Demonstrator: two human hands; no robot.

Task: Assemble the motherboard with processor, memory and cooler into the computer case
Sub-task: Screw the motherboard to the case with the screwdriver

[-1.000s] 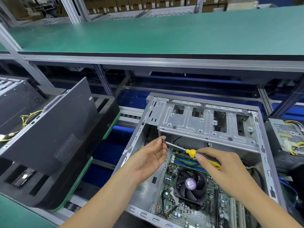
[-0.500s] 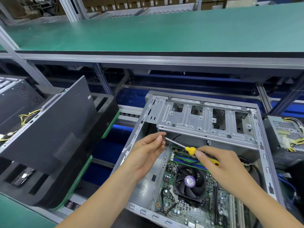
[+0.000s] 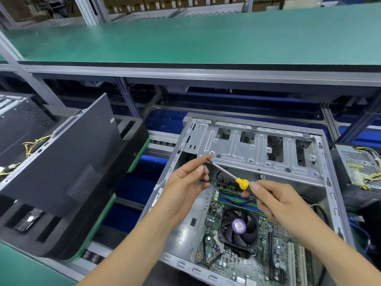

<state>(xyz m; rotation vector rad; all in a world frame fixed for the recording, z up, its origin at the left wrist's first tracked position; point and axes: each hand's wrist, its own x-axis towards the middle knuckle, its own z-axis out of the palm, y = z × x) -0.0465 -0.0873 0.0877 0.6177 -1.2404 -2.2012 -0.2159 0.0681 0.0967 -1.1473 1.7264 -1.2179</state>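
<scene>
Where my right hand [image 3: 282, 203] grips the screwdriver [image 3: 231, 174], its shaft runs up-left — tip between my left hand's [image 3: 185, 182] pinching fingertips [image 3: 208, 156] — above the motherboard [image 3: 237, 244].

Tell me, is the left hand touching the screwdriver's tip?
Touching. In the head view the left hand's fingertips pinch at the tip of the screwdriver, with no gap showing. The right hand grips its yellow handle.

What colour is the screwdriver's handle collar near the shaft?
Yellow; the screwdriver collar shows clearly in the head view, held by the right hand.
</scene>
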